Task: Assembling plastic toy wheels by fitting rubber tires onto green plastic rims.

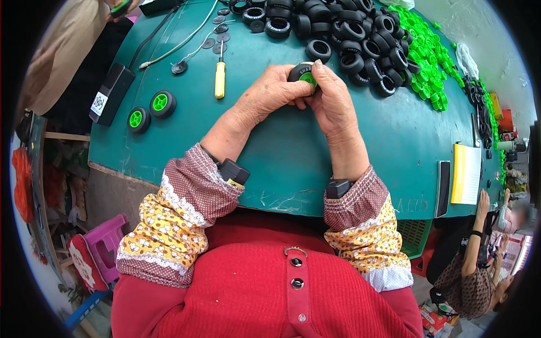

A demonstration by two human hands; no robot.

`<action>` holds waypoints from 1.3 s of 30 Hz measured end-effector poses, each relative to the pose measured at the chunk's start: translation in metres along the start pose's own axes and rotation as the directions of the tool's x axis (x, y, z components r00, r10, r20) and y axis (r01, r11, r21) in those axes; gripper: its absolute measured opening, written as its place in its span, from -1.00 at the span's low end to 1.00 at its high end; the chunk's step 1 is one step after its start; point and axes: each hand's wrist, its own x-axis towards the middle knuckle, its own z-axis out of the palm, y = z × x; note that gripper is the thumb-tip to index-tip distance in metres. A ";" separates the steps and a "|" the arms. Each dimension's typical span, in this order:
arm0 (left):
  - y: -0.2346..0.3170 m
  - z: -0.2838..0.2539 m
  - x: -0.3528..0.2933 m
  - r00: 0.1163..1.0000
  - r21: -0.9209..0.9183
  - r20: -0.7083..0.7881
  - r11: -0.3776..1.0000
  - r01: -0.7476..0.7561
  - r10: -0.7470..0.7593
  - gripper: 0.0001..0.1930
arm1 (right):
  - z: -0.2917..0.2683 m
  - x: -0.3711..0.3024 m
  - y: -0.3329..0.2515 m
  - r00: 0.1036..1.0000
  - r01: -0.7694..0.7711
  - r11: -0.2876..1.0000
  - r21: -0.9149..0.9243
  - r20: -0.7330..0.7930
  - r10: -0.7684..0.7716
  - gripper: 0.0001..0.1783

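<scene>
A small toy wheel (295, 72) is between my two hands above the middle of the table. It has a black tyre around a green hub (307, 78). My left hand (271, 91) closes on it from the left, its thumb pressed to the hub. From the right, my right hand (337, 100) grips the tyre with its thumb on the upper rim; most of its other fingers are hidden. To the left lie two wheels with green hubs, one (163, 104) behind the other (138, 120). A screwdriver (220, 81) with a yellow handle lies beyond my left forearm.
Black tyres (350, 31) are heaped on the green table (282, 152) at the back, beside bright green hubs (429, 56). A black box (111, 93), cable (186, 42) and black discs (222, 37) lie left. A phone (443, 188) and notepad (466, 174) lie right; people are nearby.
</scene>
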 end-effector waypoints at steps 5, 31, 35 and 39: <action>-0.001 -0.001 -0.002 0.999 -0.036 0.037 0.999 0.000 0.002 -0.75 | 0.003 -0.003 0.001 0.999 0.028 0.998 -0.057 -0.014 -0.029 -0.69; -0.012 -0.012 0.010 0.990 -0.770 -0.130 0.635 -0.061 -0.063 -0.55 | 0.012 -0.007 0.003 0.952 0.261 0.895 -0.361 0.249 -0.177 -0.32; -0.019 -0.019 0.015 0.997 -0.774 -0.074 0.631 -0.041 -0.026 -0.59 | 0.008 -0.004 0.009 0.940 0.312 0.847 -0.431 0.270 -0.209 -0.31; -0.016 -0.018 0.013 0.989 -0.712 -0.132 0.701 -0.046 -0.070 -0.62 | 0.010 -0.005 0.006 0.931 0.363 0.662 -0.656 0.235 -0.278 -0.31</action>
